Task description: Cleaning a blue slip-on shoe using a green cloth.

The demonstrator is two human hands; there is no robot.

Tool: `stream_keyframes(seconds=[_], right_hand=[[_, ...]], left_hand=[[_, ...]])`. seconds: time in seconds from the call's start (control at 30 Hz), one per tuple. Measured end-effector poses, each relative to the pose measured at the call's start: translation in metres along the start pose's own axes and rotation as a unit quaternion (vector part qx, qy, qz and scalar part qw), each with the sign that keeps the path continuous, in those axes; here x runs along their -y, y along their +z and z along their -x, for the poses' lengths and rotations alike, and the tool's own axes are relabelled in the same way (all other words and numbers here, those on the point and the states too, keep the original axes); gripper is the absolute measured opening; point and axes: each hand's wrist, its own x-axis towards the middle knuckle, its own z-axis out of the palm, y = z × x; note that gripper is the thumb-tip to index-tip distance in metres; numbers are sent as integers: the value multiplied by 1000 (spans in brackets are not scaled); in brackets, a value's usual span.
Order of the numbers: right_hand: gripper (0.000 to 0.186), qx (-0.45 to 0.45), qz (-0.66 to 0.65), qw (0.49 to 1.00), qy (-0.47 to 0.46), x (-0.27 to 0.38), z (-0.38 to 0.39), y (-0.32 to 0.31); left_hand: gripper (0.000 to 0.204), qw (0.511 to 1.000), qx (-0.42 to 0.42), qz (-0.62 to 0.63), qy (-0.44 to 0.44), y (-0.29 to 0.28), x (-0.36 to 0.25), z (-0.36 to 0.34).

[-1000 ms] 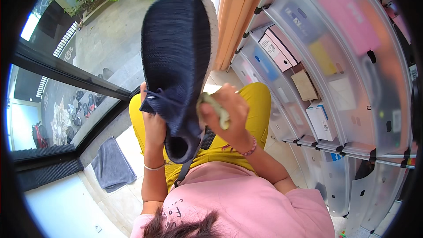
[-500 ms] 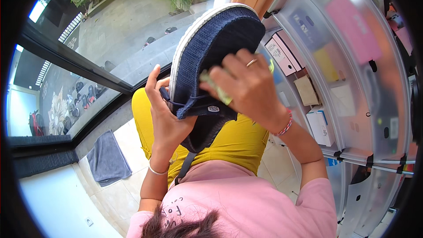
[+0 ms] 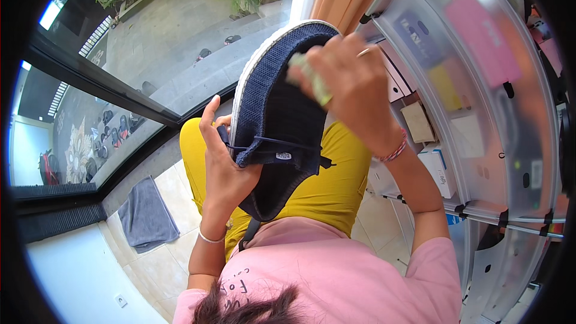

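From the head view, you hold a navy knit shoe (image 3: 273, 120) up in front of your chest, above your lap in yellow trousers (image 3: 327, 186), with its toe pointing away from you and its white sole edge (image 3: 249, 66) turned to the left. Your left hand (image 3: 225, 168) is clamped on the near end of the shoe around the collar and laces, thumb side towards you, and it carries the weight. Your right hand (image 3: 354, 90) is closed on a small pale green cloth or wipe (image 3: 309, 78), pressed against the upper near the toe; the hand is blurred, so I cannot say for sure which kind of wipe it is.

As for progress, the knit upper looks evenly dark where it shows, and the wiping sits at the toe end, so you seem to be in the middle of cleaning. The right side of the shoe is hidden behind your hand, and the sole's underside is out of sight, so what is left there cannot be judged.

To your left lies a grey towel (image 3: 144, 216) on the tiled floor (image 3: 174, 252) beside a large window (image 3: 156, 42). To your right stand clear plastic storage boxes (image 3: 480, 120) with small cartons inside.
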Motion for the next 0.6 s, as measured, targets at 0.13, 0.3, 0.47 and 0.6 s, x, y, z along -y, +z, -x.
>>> stream_keyframes(seconds=[0.13, 0.3, 0.47, 0.6], right_hand=[[27, -22, 6, 999, 38, -1, -3, -2], [26, 6, -89, 996, 16, 25, 9, -2], [23, -37, 23, 996, 80, -13, 0, -6], [23, 65, -113, 990, 56, 9, 16, -17]], left_hand=[[102, 1000, 7, 14, -8, 3, 2, 3], [103, 999, -3, 38, -15, 10, 5, 4], [102, 997, -8, 73, -22, 8, 10, 9], [105, 994, -10, 74, -85, 0, 12, 5]])
